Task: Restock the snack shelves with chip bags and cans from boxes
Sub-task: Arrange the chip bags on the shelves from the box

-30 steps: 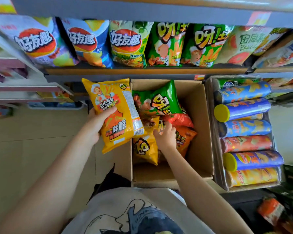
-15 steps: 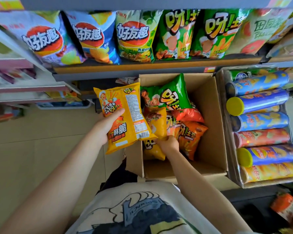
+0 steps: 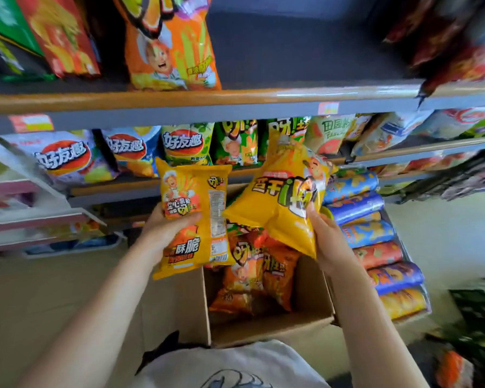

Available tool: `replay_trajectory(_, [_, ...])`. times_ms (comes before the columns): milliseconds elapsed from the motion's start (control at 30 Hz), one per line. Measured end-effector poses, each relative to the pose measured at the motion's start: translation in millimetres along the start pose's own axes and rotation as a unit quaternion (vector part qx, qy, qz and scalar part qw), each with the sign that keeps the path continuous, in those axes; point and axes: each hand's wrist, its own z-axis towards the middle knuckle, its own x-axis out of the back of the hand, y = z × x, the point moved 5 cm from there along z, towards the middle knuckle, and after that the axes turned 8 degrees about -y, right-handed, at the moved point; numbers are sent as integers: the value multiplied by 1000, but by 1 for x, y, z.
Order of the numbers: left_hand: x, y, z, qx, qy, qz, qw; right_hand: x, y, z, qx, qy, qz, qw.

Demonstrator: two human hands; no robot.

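**Two bags in hand, most of the stock not yet shelved**

The left hand (image 3: 163,231) grips a yellow foil chip bag with a chef cartoon (image 3: 193,219), thumb laid across its front, holding it upright just left of the open brown cardboard box (image 3: 263,331). The right hand (image 3: 328,239) grasps a second, puffier yellow chip bag with bold green-and-black lettering (image 3: 283,203) by its lower corner, tilted above the box. Both bags are clear of the box and lifted toward the shelves, but neither rests on a shelf yet.

Judging by what lies about, the job is somewhere in the middle. The middle shelf (image 3: 375,158) already carries a row of standing bags, and the upper shelf (image 3: 207,99) holds an orange chef-print bag (image 3: 171,46) with a wide bare stretch to its right, a likely home for more stock. Left to do: several orange chip bags (image 3: 252,278) sit in the box, and a tray of cylindrical blue, red and yellow chip cans (image 3: 375,242) lies just right of it, apparently untouched. The far right of the picture is smeared with blur, so what stands there cannot be made out.
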Motion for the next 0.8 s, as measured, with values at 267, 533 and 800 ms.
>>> replay_trajectory(267, [-48, 50, -21, -46, -17, -14, 999, -7, -34, -8, 114, 71, -267, 954])
replay_trajectory(533, [-56, 54, -39, -36, -65, -16, 997, -19, -60, -13, 319, -8, -425, 847])
replay_trajectory(800, [-77, 43, -47, -64, -6, -44, 997, -11, -41, -1, 75, 122, -191, 971])
